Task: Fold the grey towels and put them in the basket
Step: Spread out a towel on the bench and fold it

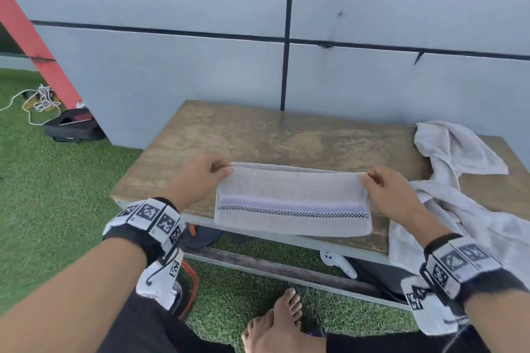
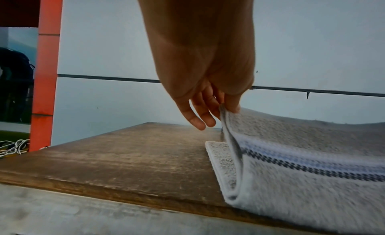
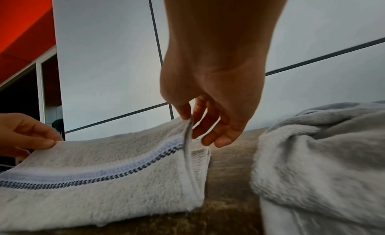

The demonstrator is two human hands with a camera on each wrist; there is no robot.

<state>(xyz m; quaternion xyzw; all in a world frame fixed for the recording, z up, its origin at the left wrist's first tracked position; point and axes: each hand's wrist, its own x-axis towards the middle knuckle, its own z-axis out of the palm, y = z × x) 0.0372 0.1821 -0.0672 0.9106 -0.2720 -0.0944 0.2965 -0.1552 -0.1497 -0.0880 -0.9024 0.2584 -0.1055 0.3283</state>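
Grey striped towel [image 1: 292,200] half-folded at the near edge of the wooden tabletop [image 1: 258,135], upper layer lifted off the lower one. Left hand [image 1: 200,178] and right hand [image 1: 387,195] each with grip pinched on a far corner of that layer, remaining fingers [image 2: 200,116] loose. Second grey towel [image 1: 459,157] crumpled at the right end, draping over the edge.

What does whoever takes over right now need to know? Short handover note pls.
Left hand: pinches the left corner of the striped grey towel's upper layer.
Right hand: pinches the right corner.
That towel lies at the wooden table's front edge, upper layer lifted over the lower one; fold not yet laid flat.
A second grey towel lies crumpled at the table's right end, hanging over the front edge.
No basket clearly in view.
Left: finish this fold, fold the second towel, put both in the basket.
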